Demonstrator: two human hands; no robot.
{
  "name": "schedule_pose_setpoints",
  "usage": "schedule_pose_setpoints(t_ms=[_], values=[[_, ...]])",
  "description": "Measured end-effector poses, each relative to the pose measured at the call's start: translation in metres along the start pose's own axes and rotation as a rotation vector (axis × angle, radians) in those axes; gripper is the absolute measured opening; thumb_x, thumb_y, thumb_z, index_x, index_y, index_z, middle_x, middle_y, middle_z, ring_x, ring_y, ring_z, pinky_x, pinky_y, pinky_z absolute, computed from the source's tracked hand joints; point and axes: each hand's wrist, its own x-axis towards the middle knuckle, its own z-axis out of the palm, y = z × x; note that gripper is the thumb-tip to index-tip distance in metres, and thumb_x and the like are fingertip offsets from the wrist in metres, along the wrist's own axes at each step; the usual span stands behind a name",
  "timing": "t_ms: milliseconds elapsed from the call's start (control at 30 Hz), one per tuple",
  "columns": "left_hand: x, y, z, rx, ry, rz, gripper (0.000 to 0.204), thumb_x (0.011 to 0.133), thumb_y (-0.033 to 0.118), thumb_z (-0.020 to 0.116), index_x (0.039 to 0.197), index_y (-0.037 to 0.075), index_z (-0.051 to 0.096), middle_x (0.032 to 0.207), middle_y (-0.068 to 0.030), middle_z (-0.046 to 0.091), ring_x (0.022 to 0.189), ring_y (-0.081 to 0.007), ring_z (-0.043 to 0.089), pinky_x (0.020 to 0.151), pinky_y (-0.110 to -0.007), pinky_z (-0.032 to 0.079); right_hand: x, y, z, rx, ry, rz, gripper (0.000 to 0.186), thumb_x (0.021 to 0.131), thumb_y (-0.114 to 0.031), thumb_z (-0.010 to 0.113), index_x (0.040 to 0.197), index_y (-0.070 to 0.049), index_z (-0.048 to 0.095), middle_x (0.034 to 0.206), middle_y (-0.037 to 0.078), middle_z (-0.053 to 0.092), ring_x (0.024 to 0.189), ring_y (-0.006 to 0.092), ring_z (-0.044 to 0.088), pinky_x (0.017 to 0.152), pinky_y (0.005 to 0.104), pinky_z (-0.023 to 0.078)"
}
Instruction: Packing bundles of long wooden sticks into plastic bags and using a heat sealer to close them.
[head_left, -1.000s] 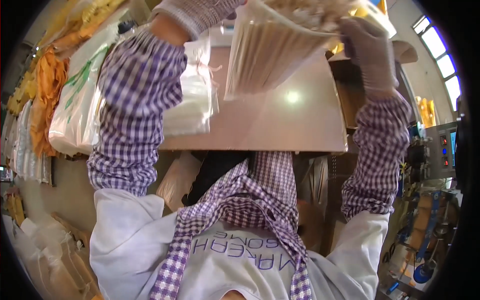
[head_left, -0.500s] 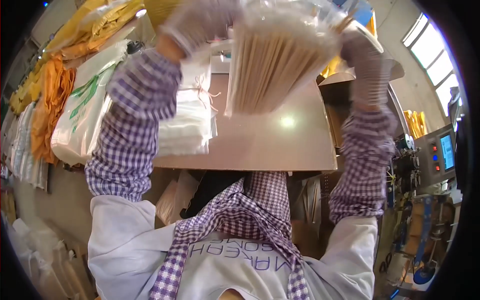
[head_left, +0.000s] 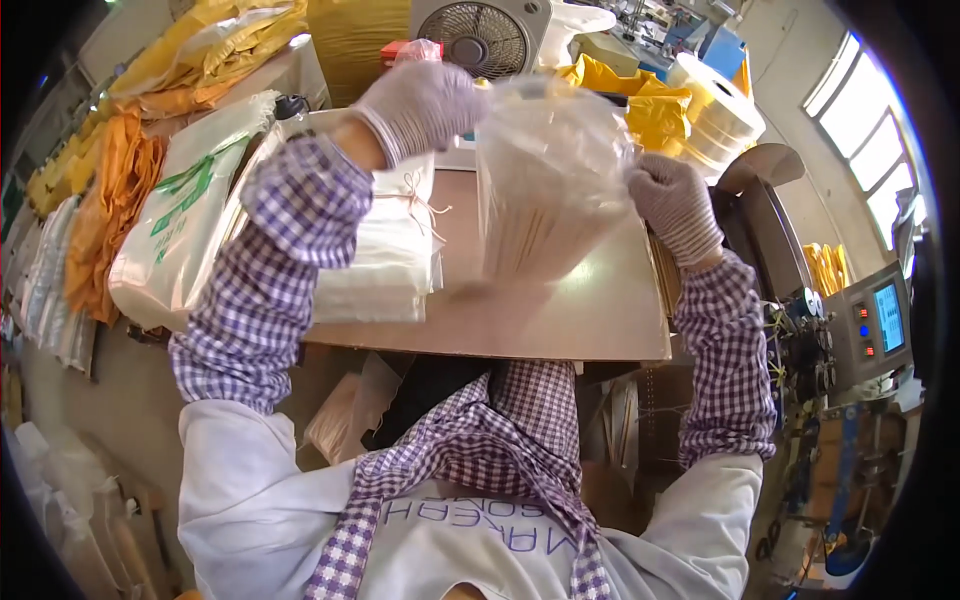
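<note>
both gloved hands are up over the table: my left hand (head_left: 420,105) is closed on the top left edge of the clear bag (head_left: 548,180), and my right hand (head_left: 672,200) is fisted on its right edge, so the bag hangs between them, mouth up, its bottom just above the brown tabletop (head_left: 560,315). inside it stands a bundle of thin pale sticks (head_left: 535,215), packed upright and fanning a little toward the bottom.

to do this well i'd say i should keep both grips level so the sticks stay upright and settle flat at the bottom, and hold the film by its edges only, not squeezing the bundle. a small tap down on the table would likely even the ends. i judge the thin film could slip or stretch if one hand pulls harder than the other.

left of the bag lies a tied stack of clear bags (head_left: 385,255), partly behind my left forearm. a fan (head_left: 485,38) sits beyond, and a big roll of tape (head_left: 715,120) to the right.

hard to make out: the bag's mouth is washed out by glare, so i cannot tell whether it is open or pinched shut, and my fingertips are hidden in the folds. what the sticks are made of i cannot tell. the control panel (head_left: 880,320) at right is bent by the lens.
</note>
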Motion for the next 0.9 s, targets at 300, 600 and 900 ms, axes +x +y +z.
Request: schedule_pose_setpoints(t_ms=[300, 600, 900], values=[[-0.017, -0.058, 0.175, -1.057, 0.22, 0.082, 0.106, 0.06, 0.039, 0.081, 0.137, 0.0, 0.019, 0.128, -0.0108, 0.042, 0.121, -0.0224, 0.038, 0.102, -0.034, 0.03, 0.028, 0.038, 0.047, 0.644, -0.083, 0.523, 0.018, 0.08, -0.01, 0.053, 0.066, 0.0, 0.058, 0.057, -0.001, 0.051, 0.052, 0.0042, 0.045, 0.048, 0.019, 0.037], [0.039, -0.098, 0.243, -1.515, -0.053, -0.364, 0.061, 0.068, 0.021, 0.075, 0.12, 0.003, 0.049, 0.108, -0.0053, 0.057, 0.102, -0.0157, 0.052, 0.089, -0.029, 0.041, 0.066, 0.153, 0.23, 1.124, 0.164, 1.127, 0.06, 0.082, -0.04, 0.059, 0.129, -0.009, 0.041, 0.132, 0.012, 0.036, 0.12, 0.0232, 0.038, 0.084, 0.038, 0.046], [0.106, -0.165, 0.293, -1.275, 0.156, -0.834, 0.052, 0.07, 0.039, 0.068, 0.103, -0.001, 0.061, 0.095, -0.0101, 0.063, 0.089, -0.0168, 0.054, 0.086, -0.028, 0.038, 0.124, 0.188, 0.225, 0.704, -0.081, 0.263, 0.042, 0.086, -0.042, 0.05, 0.112, -0.01, 0.059, 0.112, 0.01, 0.058, 0.102, 0.0227, 0.055, 0.09, 0.031, 0.041]])
